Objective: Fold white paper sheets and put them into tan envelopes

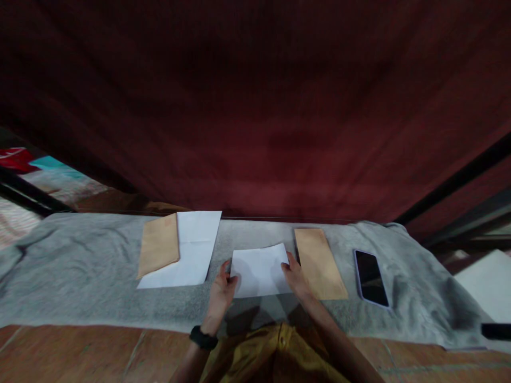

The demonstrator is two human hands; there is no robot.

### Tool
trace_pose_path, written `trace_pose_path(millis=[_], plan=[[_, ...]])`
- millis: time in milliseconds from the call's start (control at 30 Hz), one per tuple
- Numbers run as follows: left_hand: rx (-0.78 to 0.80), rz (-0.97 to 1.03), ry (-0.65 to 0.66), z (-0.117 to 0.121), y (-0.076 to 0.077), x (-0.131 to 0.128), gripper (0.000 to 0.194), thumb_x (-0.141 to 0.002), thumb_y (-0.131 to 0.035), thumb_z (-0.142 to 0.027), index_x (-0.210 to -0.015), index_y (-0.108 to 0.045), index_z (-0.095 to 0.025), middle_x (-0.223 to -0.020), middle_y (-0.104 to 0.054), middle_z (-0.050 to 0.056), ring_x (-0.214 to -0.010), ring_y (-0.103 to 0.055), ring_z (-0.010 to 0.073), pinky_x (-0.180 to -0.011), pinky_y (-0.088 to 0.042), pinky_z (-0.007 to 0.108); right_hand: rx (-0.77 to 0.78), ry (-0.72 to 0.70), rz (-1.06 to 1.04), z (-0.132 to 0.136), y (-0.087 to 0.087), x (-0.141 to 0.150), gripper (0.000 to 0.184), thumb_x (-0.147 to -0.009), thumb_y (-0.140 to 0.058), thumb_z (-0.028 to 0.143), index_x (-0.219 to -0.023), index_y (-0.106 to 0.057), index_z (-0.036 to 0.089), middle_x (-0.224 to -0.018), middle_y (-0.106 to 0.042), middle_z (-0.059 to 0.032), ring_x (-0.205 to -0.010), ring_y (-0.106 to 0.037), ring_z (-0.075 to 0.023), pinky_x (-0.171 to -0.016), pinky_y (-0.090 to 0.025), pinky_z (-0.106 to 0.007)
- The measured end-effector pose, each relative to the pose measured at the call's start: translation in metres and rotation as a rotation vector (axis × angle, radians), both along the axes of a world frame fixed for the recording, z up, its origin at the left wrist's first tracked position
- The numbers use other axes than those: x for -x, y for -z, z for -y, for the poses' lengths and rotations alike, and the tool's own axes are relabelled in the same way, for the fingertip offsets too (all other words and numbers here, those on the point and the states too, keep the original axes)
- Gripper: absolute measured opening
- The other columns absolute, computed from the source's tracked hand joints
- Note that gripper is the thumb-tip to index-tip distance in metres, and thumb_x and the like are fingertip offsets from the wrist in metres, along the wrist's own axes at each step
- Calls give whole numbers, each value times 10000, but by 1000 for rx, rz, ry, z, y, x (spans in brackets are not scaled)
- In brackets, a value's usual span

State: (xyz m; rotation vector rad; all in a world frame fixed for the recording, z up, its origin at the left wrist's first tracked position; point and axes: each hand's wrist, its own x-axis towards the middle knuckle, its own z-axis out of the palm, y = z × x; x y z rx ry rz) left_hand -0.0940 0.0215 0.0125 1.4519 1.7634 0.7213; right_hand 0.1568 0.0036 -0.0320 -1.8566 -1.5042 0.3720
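Sheet held by its two side edges over a cloth-covered counter

The white sheet [259, 284] lies at the middle of the counter, in front of the person. The left hand [222, 290] pinches its left edge, thumb on top; the right hand [294, 274] pinches its right edge likewise. The far edge is slightly bent; whether the sheet touches the cloth [91, 266] beneath cannot be told. To the left, a larger paper [197, 242], creased across, reaches the counter's far edge; the left envelope [159, 244], brown, overlaps its left side. A narrow strip of cloth separates this paper from the sheet, and a broad stretch extends to its left. On the right, room is tighter: the right envelope [320, 263], also brown, lies just beside the right hand. A gap of cloth divides it from the phone [371, 278], which lies screen up. Beyond the far edge hangs a red curtain [255, 106]; tiles [67, 351] border the near edge.
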Motion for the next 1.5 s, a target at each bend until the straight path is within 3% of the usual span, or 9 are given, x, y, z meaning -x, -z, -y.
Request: trace_pose_path(millis=[233,400,533,633,767,1000,1267,1400,1500], plan=[[-110,-158,58,4,10,6,583,-869,-545,-245,-1438,-472,-142,-808,-666,9,-704,-685,215,-675,-509,319,92,29,201,7,-7,10,596,-981,-359,291,-1559,-399,155,-1245,-717,-165,-893,-738,-305,-762,-534,-377],[-291,-439,108,12,6,3,513,-936,-482,-207,-1447,-497,-162,-1124,-686,131,-965,-691,259,-868,-542,390,46,26,363,14,-20,13,554,-1021,-354,301,-1538,-436,119,-1238,-679,-211,-1072,-669,-347,-873,-541,-448],[-505,-556,237,15,14,-25,492,-1001,-408,-248,-1475,-494,-147,-1437,-570,186,-1308,-558,298,-1060,-477,449,-81,-146,327,9,-21,38,486,-1059,-355,320,-1487,-513,155,-1456,-585,-157,-1330,-542,-302,-1092,-462,-480],[-506,-626,397,13,27,-49,558,-973,-373,-164,-1524,-448,-130,-1578,-452,176,-1477,-396,297,-1176,-365,492,-125,-316,325,4,-14,61,469,-1077,-322,288,-1481,-523,159,-1536,-527,-102,-1427,-467,-231,-1191,-387,-447],[-484,-729,472,9,37,-59,613,-936,-354,-105,-1546,-422,-122,-1599,-434,149,-1524,-323,281,-1238,-257,525,-139,-334,386,0,-4,68,466,-1074,-350,266,-1504,-493,155,-1563,-492,-98,-1475,-414,-228,-1226,-341,-477],[-478,-706,346,2,35,-38,571,-1024,-337,-283,-1546,-398,-59,-1605,-398,194,-1528,-316,290,-1238,-281,506,-157,-209,460,-1,6,47,528,-1077,-386,338,-1542,-419,91,-1590,-427,-178,-1497,-375,-292,-1205,-343,-512],[-474,-647,228,2,35,-19,582,-1027,-362,-325,-1547,-402,-69,-1580,-432,206,-1511,-347,314,-1241,-274,531,-127,-40,489,3,10,33,615,-1077,-378,386,-1557,-353,1,-1573,-412,-267,-1478,-389,-338,-1185,-353,-510],[-476,-665,121,4,32,-25,604,-1030,-380,-356,-1543,-394,-38,-1579,-417,241,-1510,-336,357,-1243,-243,573,-107,-20,490,5,12,32,645,-1072,-375,423,-1561,-345,2,-1588,-388,-268,-1486,-369,-352,-1187,-344,-513],[-534,-674,201,5,31,-44,598,-1039,-350,-319,-1561,-345,-27,-1614,-364,229,-1533,-288,334,-1248,-254,549,-94,-22,489,5,13,32,649,-1068,-378,424,-1555,-352,-5,-1596,-371,-273,-1493,-354,-357,-1192,-330,-518]])
